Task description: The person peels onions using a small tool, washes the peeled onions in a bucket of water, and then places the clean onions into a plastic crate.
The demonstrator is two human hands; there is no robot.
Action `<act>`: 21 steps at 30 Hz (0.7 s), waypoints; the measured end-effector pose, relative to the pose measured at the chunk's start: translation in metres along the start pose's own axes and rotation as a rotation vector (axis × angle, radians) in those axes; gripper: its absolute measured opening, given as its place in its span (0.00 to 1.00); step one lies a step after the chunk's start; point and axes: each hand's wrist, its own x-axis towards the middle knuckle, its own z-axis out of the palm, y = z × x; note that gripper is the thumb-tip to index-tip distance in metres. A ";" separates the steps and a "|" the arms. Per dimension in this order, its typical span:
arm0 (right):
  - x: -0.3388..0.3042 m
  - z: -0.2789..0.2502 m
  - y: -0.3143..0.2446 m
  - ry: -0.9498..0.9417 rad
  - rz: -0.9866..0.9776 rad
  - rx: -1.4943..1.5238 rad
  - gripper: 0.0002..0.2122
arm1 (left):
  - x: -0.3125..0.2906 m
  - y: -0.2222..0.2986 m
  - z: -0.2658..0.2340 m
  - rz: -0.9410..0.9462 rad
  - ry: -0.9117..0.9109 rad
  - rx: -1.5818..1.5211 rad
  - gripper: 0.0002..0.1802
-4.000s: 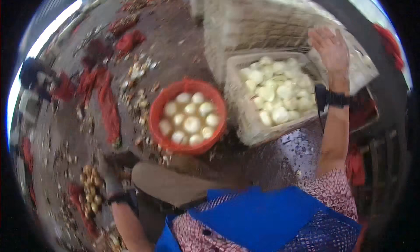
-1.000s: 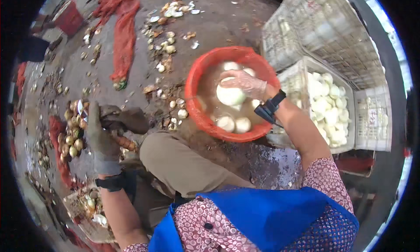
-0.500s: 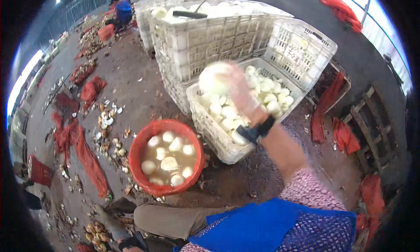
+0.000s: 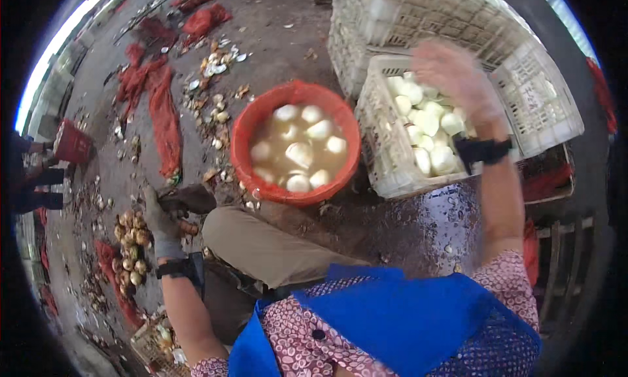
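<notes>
My right hand (image 4: 458, 76) is smeared by motion over the white plastic crate (image 4: 386, 171), a dark band on its wrist. Inside the crate lie many peeled white onions (image 4: 428, 122); no onion shows in that hand. My left hand (image 4: 161, 223), in a grey glove, is low at the left beside my dark shoe and a pile of unpeeled brown onions (image 4: 134, 236). Its fingers are partly hidden, so I cannot tell whether it holds anything. Between the hands stands a red tub (image 4: 239, 161) of cloudy water with several peeled onions (image 4: 299, 154) floating in it.
Stacked white crates (image 4: 445, 20) rise behind the onion crate. Red net sacks (image 4: 163, 122) and scattered onion skins (image 4: 216, 66) lie on the wet floor. At the far left a person (image 4: 33, 174) is beside a red bucket (image 4: 73, 141). A wooden pallet (image 4: 562, 259) lies at the right.
The view has swung right and down, bringing my left hand further in. My right hand held a large white onion over the crate; now none shows in it.
</notes>
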 end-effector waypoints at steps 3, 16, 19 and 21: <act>0.036 0.118 0.092 -0.369 0.285 0.301 0.24 | -0.019 0.018 -0.018 -0.141 -0.011 -0.370 0.23; 0.094 0.221 0.237 -0.816 0.503 -1.243 0.16 | -0.058 0.059 -0.037 -0.142 0.128 -0.387 0.21; 0.103 0.216 0.229 -0.946 0.405 -0.953 0.16 | -0.060 0.060 -0.036 -0.077 0.100 -0.436 0.19; 0.101 0.226 0.193 -1.028 0.277 -0.879 0.17 | -0.062 0.063 -0.036 -0.105 0.142 -0.417 0.19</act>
